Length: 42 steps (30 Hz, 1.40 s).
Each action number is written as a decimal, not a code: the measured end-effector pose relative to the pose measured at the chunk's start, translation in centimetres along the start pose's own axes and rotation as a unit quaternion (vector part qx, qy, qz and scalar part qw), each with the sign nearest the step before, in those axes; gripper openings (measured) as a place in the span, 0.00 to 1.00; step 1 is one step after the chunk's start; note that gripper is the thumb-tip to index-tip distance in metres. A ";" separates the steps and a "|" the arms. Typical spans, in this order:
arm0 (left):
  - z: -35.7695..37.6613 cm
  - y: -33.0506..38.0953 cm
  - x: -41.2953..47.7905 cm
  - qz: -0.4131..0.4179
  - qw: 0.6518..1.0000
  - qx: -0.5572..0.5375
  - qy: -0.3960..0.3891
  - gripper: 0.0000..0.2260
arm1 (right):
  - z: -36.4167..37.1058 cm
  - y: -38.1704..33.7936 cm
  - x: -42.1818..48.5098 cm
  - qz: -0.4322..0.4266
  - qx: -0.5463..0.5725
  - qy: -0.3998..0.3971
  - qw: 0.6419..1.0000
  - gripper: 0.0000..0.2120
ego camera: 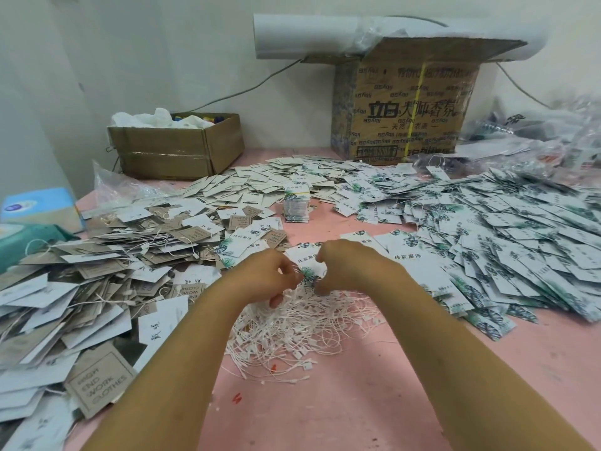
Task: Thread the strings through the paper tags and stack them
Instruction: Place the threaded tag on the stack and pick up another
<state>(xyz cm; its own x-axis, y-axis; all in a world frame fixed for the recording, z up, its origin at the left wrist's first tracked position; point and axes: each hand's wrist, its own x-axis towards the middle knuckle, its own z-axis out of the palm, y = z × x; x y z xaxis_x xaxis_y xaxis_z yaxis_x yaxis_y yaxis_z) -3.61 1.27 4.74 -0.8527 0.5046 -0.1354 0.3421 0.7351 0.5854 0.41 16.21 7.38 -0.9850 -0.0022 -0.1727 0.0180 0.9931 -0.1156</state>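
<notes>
Your two hands meet over one leaf-printed tag (307, 262) at the far edge of the pile of white strings (302, 323). Your right hand (346, 266) curls over the tag and grips it. Your left hand (268, 276) is curled tight at the tag's leaf end, just above the strings, but you cannot tell whether it pinches a strand or the tag. The strings are too many to count.

Three loose heaps surround the pile: leaf tags (504, 229) to its right, grey and brown tags (97, 281) to its left, and white tags (253, 183) beyond it. One banded stack (296, 208) stands beyond it too.

All this lies on a pink counter (325, 411). Far beyond the pile, against the white wall (162, 43), sit two boxes: a small cardboard box (169, 151) and a large printed carton (400, 115) with one white roll (299, 35) on top.
</notes>
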 end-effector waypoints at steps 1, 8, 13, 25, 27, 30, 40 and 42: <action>0.1 -0.1 0.1 -0.001 1.000 0.008 -0.002 0.11 | 0.4 -0.2 0.2 -0.001 -0.026 -0.001 1.000 0.19; 0.8 -0.7 0.8 0.005 0.998 0.006 0.070 0.07 | 1.2 -0.7 0.8 -0.007 -0.069 0.022 0.997 0.20; 1.4 -0.8 0.9 0.008 0.993 -0.031 0.116 0.08 | 0.8 -0.3 1.0 -0.036 -0.065 0.043 0.996 0.14; 1.4 -0.4 0.8 0.006 0.886 -0.401 0.233 0.13 | -1.3 -0.6 0.0 -0.162 0.072 0.116 0.977 0.17; 1.3 -0.5 0.8 0.001 0.883 -0.402 0.242 0.11 | -1.2 0.4 0.3 -0.094 0.100 0.127 0.982 0.23; 1.4 -0.5 0.8 0.012 0.885 -0.401 0.236 0.05 | -1.3 2.8 0.8 0.059 0.009 0.168 0.984 0.18; 1.8 -0.4 0.7 0.025 0.907 -0.374 0.192 0.07 | -1.5 5.5 0.8 0.182 0.051 0.067 0.980 0.24; 1.9 -0.4 0.7 0.029 0.908 -0.372 0.190 0.08 | -1.6 5.2 0.6 0.187 0.046 0.074 0.978 0.23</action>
<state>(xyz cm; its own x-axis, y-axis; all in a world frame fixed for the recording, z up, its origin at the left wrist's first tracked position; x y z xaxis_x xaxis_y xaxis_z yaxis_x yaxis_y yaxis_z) -3.61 2.18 2.88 -0.9647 0.2358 0.1171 0.1511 0.1318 0.9797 -0.38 21.57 8.20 -0.9206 0.3831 -0.0764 0.3905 0.9065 -0.1602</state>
